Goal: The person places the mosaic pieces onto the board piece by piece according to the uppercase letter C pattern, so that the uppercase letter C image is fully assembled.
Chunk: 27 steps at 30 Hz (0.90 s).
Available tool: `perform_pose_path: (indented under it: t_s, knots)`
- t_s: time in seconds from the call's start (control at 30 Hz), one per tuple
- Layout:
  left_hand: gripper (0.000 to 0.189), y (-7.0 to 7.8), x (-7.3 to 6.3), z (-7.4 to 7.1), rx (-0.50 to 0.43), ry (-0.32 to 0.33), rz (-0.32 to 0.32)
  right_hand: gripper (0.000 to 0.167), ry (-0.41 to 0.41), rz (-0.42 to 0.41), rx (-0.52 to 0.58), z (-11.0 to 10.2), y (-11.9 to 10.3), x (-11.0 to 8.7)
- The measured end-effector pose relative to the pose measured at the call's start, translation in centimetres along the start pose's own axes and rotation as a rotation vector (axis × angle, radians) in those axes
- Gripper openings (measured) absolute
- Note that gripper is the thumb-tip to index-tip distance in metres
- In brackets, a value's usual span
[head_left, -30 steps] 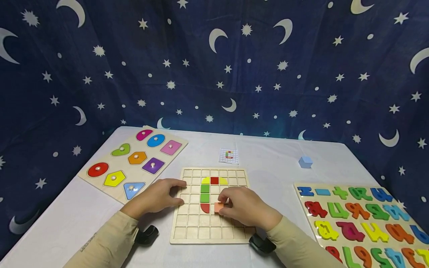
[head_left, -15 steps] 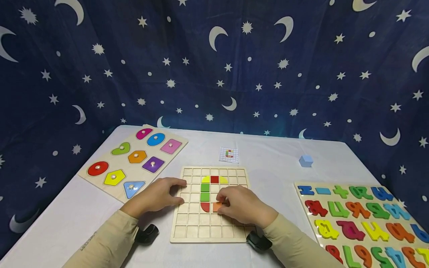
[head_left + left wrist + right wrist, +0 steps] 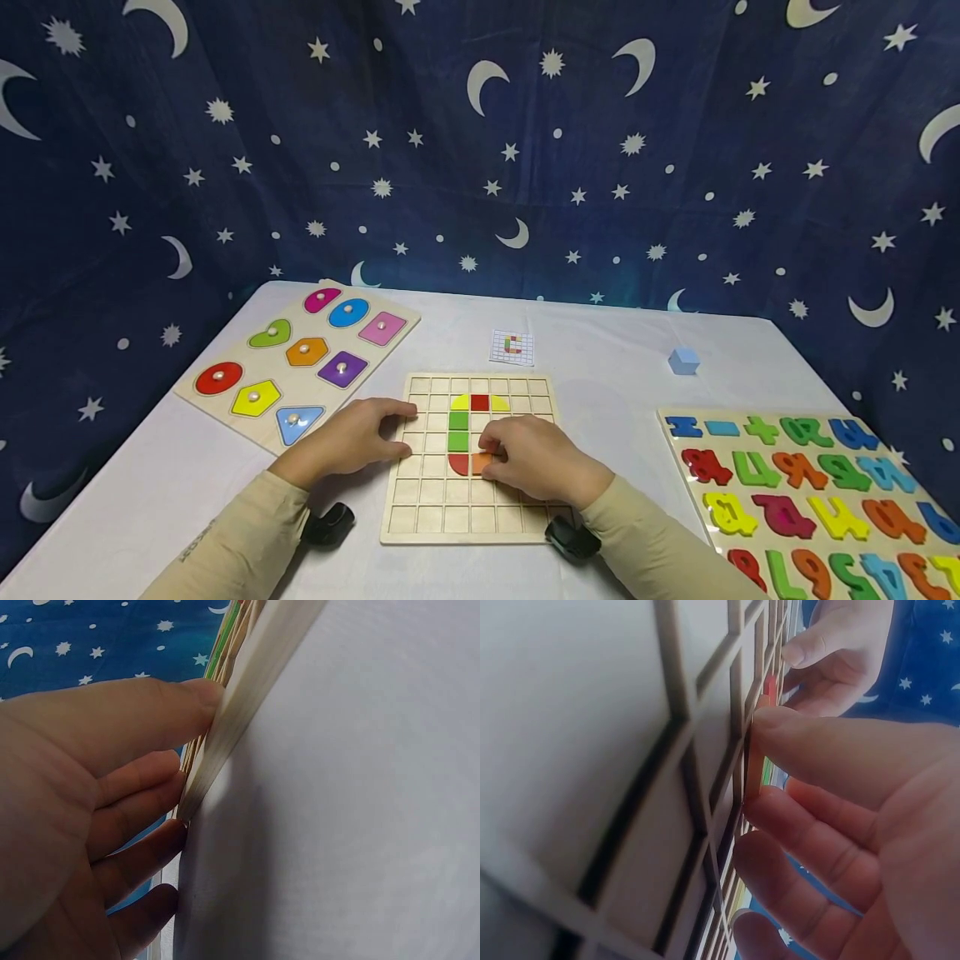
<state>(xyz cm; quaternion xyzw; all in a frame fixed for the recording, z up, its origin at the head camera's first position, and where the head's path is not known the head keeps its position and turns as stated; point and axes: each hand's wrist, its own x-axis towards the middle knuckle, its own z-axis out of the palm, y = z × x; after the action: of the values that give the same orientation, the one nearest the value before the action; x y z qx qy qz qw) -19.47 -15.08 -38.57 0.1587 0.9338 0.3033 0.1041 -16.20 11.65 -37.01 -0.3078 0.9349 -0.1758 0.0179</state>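
The wooden grid board [image 3: 442, 521] lies on the white table in front of me. My right hand [image 3: 543, 458] pinches an orange square block [image 3: 480, 463] between thumb and index finger, low in a grid cell right beside a red quarter-round piece [image 3: 458, 464]. In the right wrist view the fingertips span the block's [image 3: 756, 769] two sides. Set in the grid above are two green squares [image 3: 458, 431], a red square [image 3: 479, 402] and two yellow rounded pieces [image 3: 500, 404]. My left hand [image 3: 360, 437] rests with thumb and fingers spread against the board's left edge [image 3: 240, 705].
Behind the board lies a small pattern card [image 3: 512, 347]. A blue block [image 3: 683, 362] stands at the back right. A knobbed shape puzzle [image 3: 352, 333] is at left, a letter-and-number board [image 3: 742, 492] at right. A starry curtain [image 3: 450, 150] hangs behind the table.
My right hand has moved slightly left with the orange block, which has gone from raised and turned to lying low in line beside the red piece. The left hand has stayed in place.
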Motion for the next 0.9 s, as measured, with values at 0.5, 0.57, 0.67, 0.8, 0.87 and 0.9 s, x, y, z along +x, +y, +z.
perform_pose_path:
  t_s: [0.5,0.57,0.67,0.8,0.87,0.9]
  knots:
    - [0.055,-0.1,-0.1,-0.1,0.007,0.001,0.006,0.02,0.003,-0.005,0.003,0.2,-0.1,0.4]
    - [0.055,-0.1,-0.1,-0.1,0.01,0.001,0.005,0.021,0.004,-0.007,0.007,0.2,-0.1,0.3]
    - [0.055,-0.1,-0.1,-0.1,0.008,0.002,0.007,0.024,-0.006,0.005,0.026,0.1,0.0,0.3]
    - [0.055,-0.1,-0.1,-0.1,0.006,0.006,0.004,0.024,-0.017,0.042,0.068,-0.5,0.3,0.0]
    - [0.056,-0.2,0.0,-0.1,0.008,0.006,0.006,0.024,-0.015,0.06,0.089,-0.9,0.6,-0.3]
    - [0.056,-0.2,0.0,-0.1,0.008,0.006,0.004,0.024,-0.012,0.067,0.095,-1.2,0.7,-0.5]
